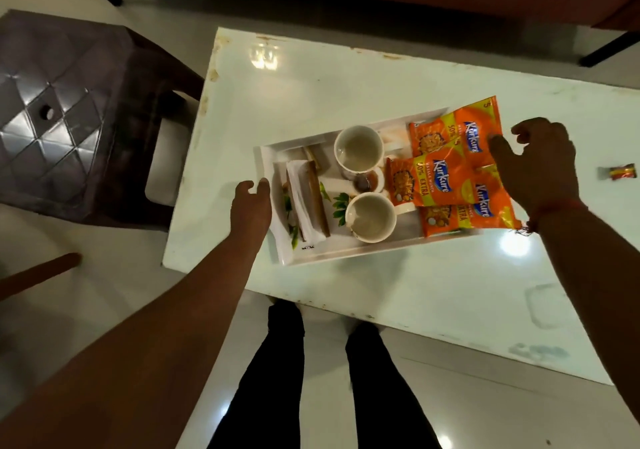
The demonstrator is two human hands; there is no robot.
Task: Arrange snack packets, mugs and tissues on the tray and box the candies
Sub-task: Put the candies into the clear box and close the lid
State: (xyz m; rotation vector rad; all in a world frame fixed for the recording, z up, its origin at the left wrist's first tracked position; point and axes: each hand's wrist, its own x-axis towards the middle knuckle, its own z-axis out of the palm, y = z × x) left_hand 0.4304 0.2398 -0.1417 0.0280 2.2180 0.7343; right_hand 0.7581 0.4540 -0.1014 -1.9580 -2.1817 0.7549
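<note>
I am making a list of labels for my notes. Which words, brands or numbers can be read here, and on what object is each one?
"Kurkure": on each of the three orange snack packets.
"50% EXTRA": on the middle packet.
"EXTRA": on the nearest packet.
Small dark mark on the tray near corner: too blurred to read.
Candy wrapper: too small to read.

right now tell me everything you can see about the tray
The tray is white, glossy and rectangular with a raised rim and a leaf print on its floor. It sits flat on the white table, turned at a slant. It holds two empty mugs, tissues and three orange packets overlapping at its right end. The left hand is at its left rim.
</note>
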